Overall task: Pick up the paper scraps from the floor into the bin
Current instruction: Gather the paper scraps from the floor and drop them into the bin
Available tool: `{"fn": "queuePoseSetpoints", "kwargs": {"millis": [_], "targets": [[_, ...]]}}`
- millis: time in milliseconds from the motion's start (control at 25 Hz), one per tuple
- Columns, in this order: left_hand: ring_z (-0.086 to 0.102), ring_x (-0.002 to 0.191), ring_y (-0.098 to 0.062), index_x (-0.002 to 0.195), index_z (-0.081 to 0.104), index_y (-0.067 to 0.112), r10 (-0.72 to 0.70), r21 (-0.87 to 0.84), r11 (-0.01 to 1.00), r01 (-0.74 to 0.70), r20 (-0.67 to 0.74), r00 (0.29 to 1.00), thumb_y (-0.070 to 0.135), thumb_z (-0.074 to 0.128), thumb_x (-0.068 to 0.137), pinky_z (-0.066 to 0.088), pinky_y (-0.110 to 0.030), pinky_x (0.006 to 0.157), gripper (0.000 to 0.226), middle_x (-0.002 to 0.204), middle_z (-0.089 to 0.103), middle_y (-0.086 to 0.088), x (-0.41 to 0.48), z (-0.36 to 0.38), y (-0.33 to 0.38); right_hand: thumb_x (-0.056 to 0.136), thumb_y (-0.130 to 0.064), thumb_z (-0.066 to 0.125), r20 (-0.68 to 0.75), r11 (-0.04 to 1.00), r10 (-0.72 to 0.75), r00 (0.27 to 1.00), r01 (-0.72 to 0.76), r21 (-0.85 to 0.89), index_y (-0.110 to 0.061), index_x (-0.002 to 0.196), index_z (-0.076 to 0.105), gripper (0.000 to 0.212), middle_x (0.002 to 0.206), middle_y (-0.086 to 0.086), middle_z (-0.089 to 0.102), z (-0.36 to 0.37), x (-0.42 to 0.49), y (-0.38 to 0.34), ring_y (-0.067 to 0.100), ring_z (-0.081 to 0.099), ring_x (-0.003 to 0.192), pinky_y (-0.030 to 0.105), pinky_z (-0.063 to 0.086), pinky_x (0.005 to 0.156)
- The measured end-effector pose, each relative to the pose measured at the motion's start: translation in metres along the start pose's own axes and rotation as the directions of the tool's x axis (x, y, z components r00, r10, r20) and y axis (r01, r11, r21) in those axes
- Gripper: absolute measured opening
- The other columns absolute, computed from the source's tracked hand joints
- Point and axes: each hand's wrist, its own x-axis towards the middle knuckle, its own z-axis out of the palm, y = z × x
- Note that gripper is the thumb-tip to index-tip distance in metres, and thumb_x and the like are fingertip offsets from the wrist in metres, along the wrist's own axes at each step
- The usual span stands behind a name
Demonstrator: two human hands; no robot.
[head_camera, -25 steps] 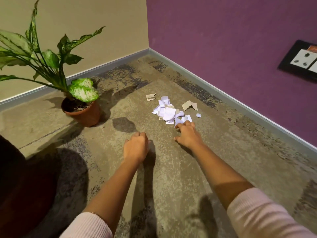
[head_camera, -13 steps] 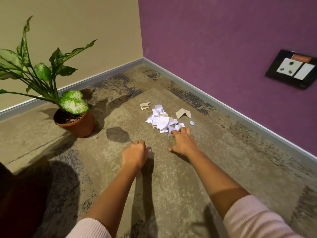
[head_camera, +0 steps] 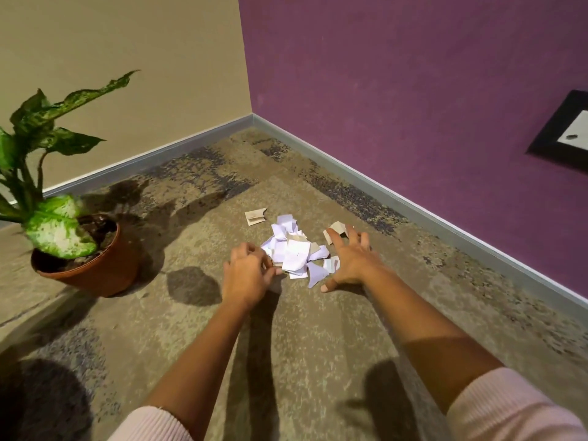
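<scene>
The left hand (head_camera: 246,275), curled, and right hand (head_camera: 350,262), fingers (head_camera: 334,241) spread, flank the paper scraps (head_camera: 296,253) on carpet (head_camera: 302,345).

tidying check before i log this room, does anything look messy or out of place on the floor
Yes: torn paper scraps lie heaped on the carpet near the corner, white and beige, with one beige scrap lying apart behind the heap. The left hand and the spread right hand flank it.
</scene>
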Motion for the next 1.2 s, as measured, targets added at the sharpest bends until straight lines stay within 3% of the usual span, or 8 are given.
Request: {"fn": "queuePoseSetpoints", "kwargs": {"millis": [120, 240, 360, 520, 640, 800, 920, 1200], "targets": [[0.045, 0.113, -0.025, 0.095, 0.053, 0.019, -0.025, -0.1, 0.995, 0.02, -0.039, 0.999, 0.057, 0.07, 0.077, 0.039, -0.042, 0.094, 0.045, 0.12, 0.047, -0.005, 0.035, 0.001, -0.007, 0.04, -0.069, 0.084, 0.118, 0.999, 0.022, 0.993, -0.027, 0.045, -0.045, 0.148, -0.014, 0.147, 0.16, 0.003, -0.021, -0.009, 0.029, 0.002, 0.038, -0.019, 0.146, 0.068, 0.013, 0.112], [0.043, 0.122, -0.031, 0.121, 0.047, 0.013, -0.06, -0.182, 0.982, 0.054, -0.028, 0.998, 0.05, 0.062, 0.087, 0.038, -0.047, 0.103, 0.052, 0.131, 0.044, -0.011, 0.067, 0.004, -0.013, 0.037, -0.078, 0.078, 0.179, 0.99, 0.007, 0.984, -0.032, 0.141, -0.044, 0.149, -0.011, 0.147, 0.162, 0.004, -0.013, -0.012, 0.05, -0.005, 0.036, -0.015, 0.147, 0.066, 0.01, 0.114], [0.026, 0.14, -0.037, 0.146, 0.027, 0.01, -0.081, -0.131, 0.987, 0.092, 0.092, 0.993, 0.037, 0.059, 0.092, 0.026, -0.053, 0.115, 0.068, 0.153, 0.028, -0.015, 0.09, 0.009, -0.018, 0.044, -0.08, 0.074, 0.132, 0.975, -0.141, 0.981, 0.115, 0.19, -0.04, 0.151, 0.007, 0.132, 0.163, 0.003, 0.008, -0.008, 0.062, -0.022, 0.035, 0.003, 0.148, 0.059, 0.016, 0.116], [0.004, 0.148, -0.039, 0.155, 0.005, 0.017, -0.093, 0.011, 0.996, 0.093, 0.231, 0.969, 0.031, 0.054, 0.089, 0.008, -0.055, 0.118, 0.084, 0.164, 0.001, -0.007, 0.111, 0.01, -0.02, 0.057, -0.068, 0.078, -0.051, 0.82, -0.224, 0.973, 0.217, 0.529, -0.033, 0.142, 0.04, 0.1, 0.147, 0.0, 0.047, -0.026, 0.078, -0.039, 0.026, 0.042, 0.135, 0.046, 0.035, 0.11], [0.0, 0.15, -0.036, 0.155, 0.001, 0.024, -0.104, -0.001, 0.994, 0.108, 0.281, 0.954, 0.028, 0.052, 0.085, 0.006, -0.055, 0.118, 0.087, 0.164, -0.002, -0.004, 0.123, 0.008, -0.02, 0.061, -0.062, 0.079, 0.011, 0.918, -0.199, 0.98, 0.182, 0.352, -0.036, 0.15, 0.025, 0.107, 0.156, 0.002, 0.032, -0.033, 0.095, -0.05, 0.033, 0.02, 0.146, 0.053, 0.017, 0.117], [0.012, 0.149, -0.028, 0.154, 0.022, 0.026, 0.008, -0.112, 0.993, 0.033, 0.347, 0.938, 0.032, 0.046, 0.074, 0.01, -0.049, 0.12, 0.083, 0.162, 0.017, -0.003, 0.112, 0.016, -0.02, 0.061, -0.059, 0.079, 0.138, 0.986, -0.162, 0.977, 0.156, 0.053, -0.048, 0.148, 0.015, 0.108, 0.162, -0.01, 0.01, -0.01, 0.093, -0.071, 0.039, -0.003, 0.147, 0.067, 0.015, 0.111], [0.03, 0.142, -0.026, 0.145, 0.044, 0.02, 0.119, -0.263, 0.963, -0.054, 0.237, 0.964, 0.022, 0.046, 0.079, 0.024, -0.042, 0.117, 0.066, 0.153, 0.038, -0.003, 0.093, 0.024, -0.019, 0.061, -0.057, 0.077, 0.069, 0.982, -0.189, 0.98, 0.189, 0.01, -0.043, 0.145, 0.027, 0.099, 0.157, -0.01, 0.016, -0.004, 0.082, -0.072, 0.036, 0.007, 0.143, 0.065, 0.029, 0.104], [0.039, 0.13, -0.027, 0.131, 0.06, 0.016, 0.242, -0.167, 0.964, -0.207, 0.229, 0.943, 0.019, 0.039, 0.084, 0.024, -0.029, 0.107, 0.052, 0.141, 0.051, -0.005, 0.042, 0.023, -0.004, 0.068, -0.047, 0.074, 0.106, 0.978, -0.205, 0.973, 0.207, -0.001, -0.04, 0.139, 0.042, 0.079, 0.144, 0.0, 0.034, 0.001, 0.04, -0.055, 0.035, 0.019, 0.139, 0.056, 0.034, 0.107]]}}
